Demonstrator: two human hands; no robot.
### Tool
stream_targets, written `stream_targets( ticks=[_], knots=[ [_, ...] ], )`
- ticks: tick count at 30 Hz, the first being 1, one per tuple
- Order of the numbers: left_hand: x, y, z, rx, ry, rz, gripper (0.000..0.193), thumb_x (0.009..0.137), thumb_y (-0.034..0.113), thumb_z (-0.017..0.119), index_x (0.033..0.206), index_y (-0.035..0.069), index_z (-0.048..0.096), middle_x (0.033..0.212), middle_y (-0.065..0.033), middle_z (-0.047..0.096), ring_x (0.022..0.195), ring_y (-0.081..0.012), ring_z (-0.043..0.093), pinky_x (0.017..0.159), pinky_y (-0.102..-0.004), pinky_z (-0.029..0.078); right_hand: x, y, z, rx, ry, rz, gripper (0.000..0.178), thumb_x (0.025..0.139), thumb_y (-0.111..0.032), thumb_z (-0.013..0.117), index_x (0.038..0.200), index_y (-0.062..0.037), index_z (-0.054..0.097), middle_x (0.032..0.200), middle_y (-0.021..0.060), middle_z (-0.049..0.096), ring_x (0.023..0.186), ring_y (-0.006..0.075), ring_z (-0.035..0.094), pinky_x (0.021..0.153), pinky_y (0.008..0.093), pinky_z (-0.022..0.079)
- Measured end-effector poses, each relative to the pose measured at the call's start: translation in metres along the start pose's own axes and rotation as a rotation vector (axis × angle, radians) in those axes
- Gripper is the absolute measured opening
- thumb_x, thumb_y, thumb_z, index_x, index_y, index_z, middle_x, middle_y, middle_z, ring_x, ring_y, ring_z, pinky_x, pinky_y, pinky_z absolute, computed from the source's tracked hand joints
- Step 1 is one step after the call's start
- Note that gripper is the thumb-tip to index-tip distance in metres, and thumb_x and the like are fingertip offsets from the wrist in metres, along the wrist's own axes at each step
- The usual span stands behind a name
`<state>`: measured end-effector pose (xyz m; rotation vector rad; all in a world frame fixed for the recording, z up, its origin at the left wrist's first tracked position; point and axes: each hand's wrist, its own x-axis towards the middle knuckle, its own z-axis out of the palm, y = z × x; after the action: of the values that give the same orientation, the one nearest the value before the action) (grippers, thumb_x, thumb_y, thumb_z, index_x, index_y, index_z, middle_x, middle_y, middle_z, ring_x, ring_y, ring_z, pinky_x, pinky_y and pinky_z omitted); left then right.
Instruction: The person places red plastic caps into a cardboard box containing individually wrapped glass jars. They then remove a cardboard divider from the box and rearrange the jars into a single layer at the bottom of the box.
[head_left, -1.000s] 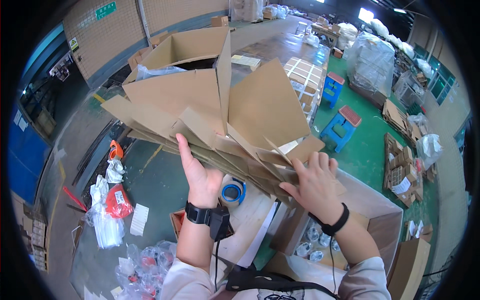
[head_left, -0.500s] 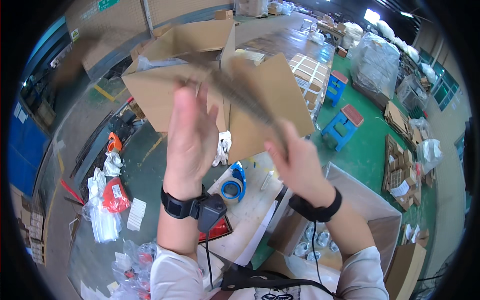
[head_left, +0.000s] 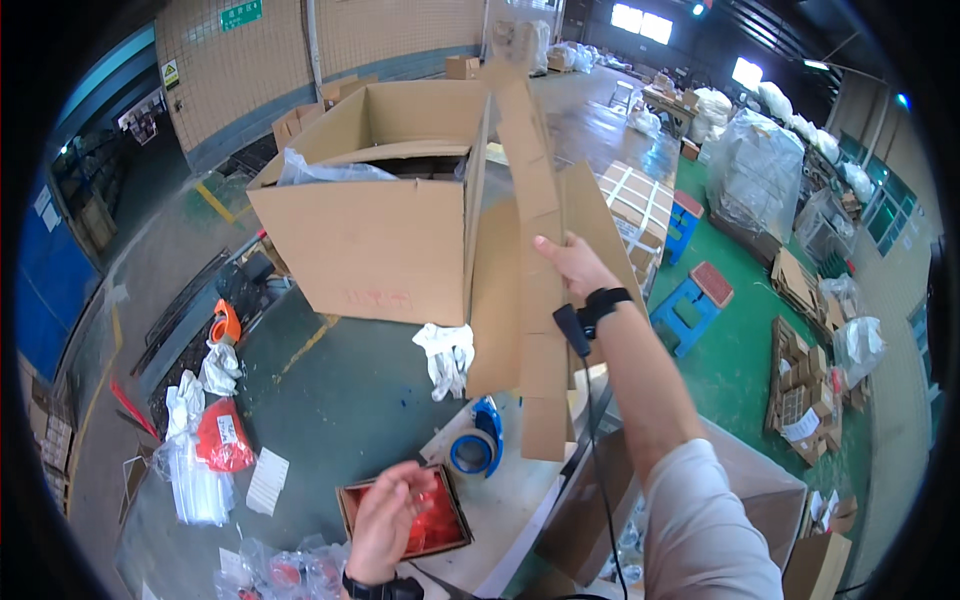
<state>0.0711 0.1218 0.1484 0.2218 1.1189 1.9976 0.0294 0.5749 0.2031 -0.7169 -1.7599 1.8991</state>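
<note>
A long creased cardboard strip (head_left: pixel 541 330) stands upright in my right hand (head_left: pixel 580 268), the thumb pressed on its front face. Behind the strip leans a larger flat cardboard sheet (head_left: pixel 600 215), partly covered by it. Lower down, my left hand (head_left: pixel 388 520) hovers over a small cardboard box (head_left: pixel 462 525) with red material in it. Its fingers are loosely curled and apart, with nothing visible in them. Beside this box lies a blue tape dispenser (head_left: pixel 487 437) with a roll of tape.
A big open carton (head_left: pixel 370 265) with plastic film sits on the table's far side. White gloves (head_left: pixel 446 358) lie before it. Left are a red bag (head_left: pixel 226 436) and an orange tape dispenser (head_left: pixel 225 322). An open box (head_left: pixel 755 470) stands right, blue stools (head_left: pixel 685 310) beyond.
My left hand has come down from beside the strip to the small box. The strip, swung slantwise and blurred before, now stands nearly upright in my right hand.
</note>
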Motion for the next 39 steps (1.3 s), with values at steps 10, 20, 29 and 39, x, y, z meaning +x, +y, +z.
stream_targets(
  ticks=[10, 20, 29, 39],
  knots=[
    [0.032, -0.017, 0.03, 0.154, -0.072, -0.131, 0.034, 0.099, 0.021, 0.051, 0.128, 0.003, 0.049, 0.121, -0.0096, 0.058, 0.112, -0.0202, 0.055, 0.09, -0.0329, 0.045, -0.074, 0.007, -0.029, -0.167, 0.096, -0.042, 0.06, 0.09, -0.025, 0.067, 0.136, 0.0054, 0.042, 0.124, 0.0176, 0.058, 0.11, 0.0214, 0.057, 0.091, 0.0319, 0.046],
    [0.014, -0.122, 0.16, 0.368, -0.817, -0.616, 0.04, 0.098, 0.024, 0.056, 0.131, 0.003, 0.051, 0.12, -0.0034, 0.058, 0.109, -0.0111, 0.055, 0.09, -0.0264, 0.044, -0.447, -0.027, -0.23, -0.17, 0.564, 0.113, 0.03, 0.098, -0.024, 0.055, 0.116, -0.0003, 0.058, 0.098, 0.0099, 0.068, 0.081, 0.015, 0.067, 0.068, 0.0259, 0.055],
    [-0.056, -0.321, 0.265, 1.217, -1.142, -0.653, 0.047, 0.091, 0.03, 0.06, 0.119, -0.006, 0.055, 0.112, -0.0235, 0.062, 0.104, -0.0345, 0.06, 0.091, -0.037, 0.047, -0.565, 0.133, -0.358, -0.818, 0.193, 0.429, 0.021, 0.087, -0.013, 0.064, 0.099, 0.0037, 0.065, 0.077, 0.0114, 0.068, 0.071, 0.018, 0.065, 0.064, 0.0321, 0.052],
    [-0.057, -0.371, 0.228, 1.156, -0.636, -0.415, 0.044, 0.091, 0.028, 0.065, 0.121, -0.001, 0.053, 0.092, -0.0088, 0.063, 0.082, -0.0146, 0.06, 0.073, -0.0292, 0.05, -0.376, 0.283, -0.291, -1.215, 0.218, 0.084, 0.1, 0.067, -0.014, 0.082, 0.149, -0.0255, 0.027, 0.129, 0.0198, 0.044, 0.109, 0.0415, 0.058, 0.088, 0.0475, 0.051]
  ],
)
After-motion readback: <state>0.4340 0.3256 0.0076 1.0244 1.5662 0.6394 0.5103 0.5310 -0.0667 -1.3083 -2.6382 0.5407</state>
